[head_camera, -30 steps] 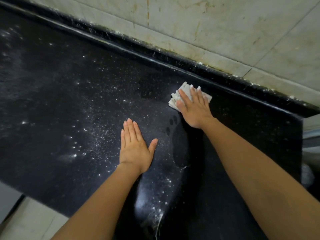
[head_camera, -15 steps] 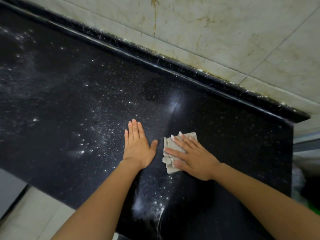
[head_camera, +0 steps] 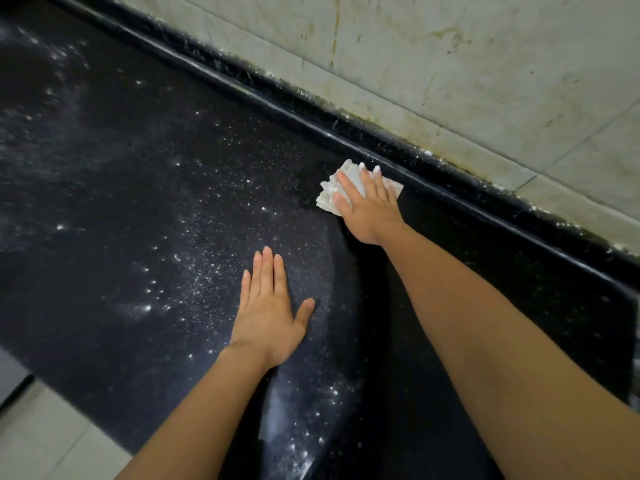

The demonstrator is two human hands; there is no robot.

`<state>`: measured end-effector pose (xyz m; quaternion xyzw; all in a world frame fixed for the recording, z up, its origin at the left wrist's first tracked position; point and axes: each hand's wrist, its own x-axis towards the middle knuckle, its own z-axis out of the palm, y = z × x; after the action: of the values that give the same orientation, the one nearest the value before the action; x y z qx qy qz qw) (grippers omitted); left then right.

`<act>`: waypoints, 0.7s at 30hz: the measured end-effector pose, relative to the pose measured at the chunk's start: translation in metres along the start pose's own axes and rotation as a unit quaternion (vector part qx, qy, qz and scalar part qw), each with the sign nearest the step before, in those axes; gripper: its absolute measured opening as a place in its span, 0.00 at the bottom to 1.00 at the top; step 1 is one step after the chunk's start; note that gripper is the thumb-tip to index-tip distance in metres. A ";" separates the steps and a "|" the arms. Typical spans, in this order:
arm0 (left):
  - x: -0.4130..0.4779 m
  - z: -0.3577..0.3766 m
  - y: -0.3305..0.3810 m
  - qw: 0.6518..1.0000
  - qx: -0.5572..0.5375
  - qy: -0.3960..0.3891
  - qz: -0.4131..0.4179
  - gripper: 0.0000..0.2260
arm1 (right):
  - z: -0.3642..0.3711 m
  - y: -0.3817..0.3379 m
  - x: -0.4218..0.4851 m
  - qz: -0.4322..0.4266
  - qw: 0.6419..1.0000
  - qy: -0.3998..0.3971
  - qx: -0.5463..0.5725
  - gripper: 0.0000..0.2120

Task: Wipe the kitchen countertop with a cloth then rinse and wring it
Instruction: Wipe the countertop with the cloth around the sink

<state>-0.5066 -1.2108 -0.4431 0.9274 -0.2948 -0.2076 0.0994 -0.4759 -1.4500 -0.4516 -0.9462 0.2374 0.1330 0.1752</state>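
A black speckled countertop [head_camera: 145,188] fills the view, dusted with white powder on its left and middle. A folded white cloth [head_camera: 330,195] lies near the raised back lip of the counter. My right hand [head_camera: 369,209] presses flat on the cloth, fingers spread over it and covering most of it. My left hand [head_camera: 268,313] rests flat on the counter nearer to me, fingers together, thumb out, holding nothing. The strip of counter to the right of the cloth looks darker and free of powder.
A stained tiled wall [head_camera: 467,64] rises behind the black back lip [head_camera: 277,98]. The counter's front edge runs along the lower left above a pale tiled floor [head_camera: 38,434]. The counter ends at the right edge [head_camera: 633,341].
My right hand has pushed the cloth from beside my left hand away to the back lip of the counter. My left hand has stayed flat in place.
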 end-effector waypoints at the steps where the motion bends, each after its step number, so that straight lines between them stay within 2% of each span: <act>1: 0.000 0.000 0.001 1.000 0.004 0.000 -0.002 0.37 | 0.000 -0.001 0.004 0.006 1.000 0.002 0.006 0.25; 9: -0.002 0.000 -0.001 0.999 0.047 -0.006 -0.014 0.37 | 0.012 0.000 -0.035 -0.012 1.000 0.002 0.007 0.25; 15: -0.032 0.000 -0.001 0.998 -0.022 0.066 0.006 0.31 | 0.037 0.003 -0.114 -0.024 0.999 -0.007 -0.020 0.25; 21: -0.091 0.009 -0.051 0.997 -0.031 0.071 -0.006 0.31 | 0.067 -0.011 -0.202 -0.016 0.999 -0.040 -0.015 0.25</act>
<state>-0.5524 -1.1168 -0.4368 0.9380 -0.2750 -0.1505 0.1481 -0.6534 -1.3331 -0.4415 -0.9462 0.2133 0.1718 0.1723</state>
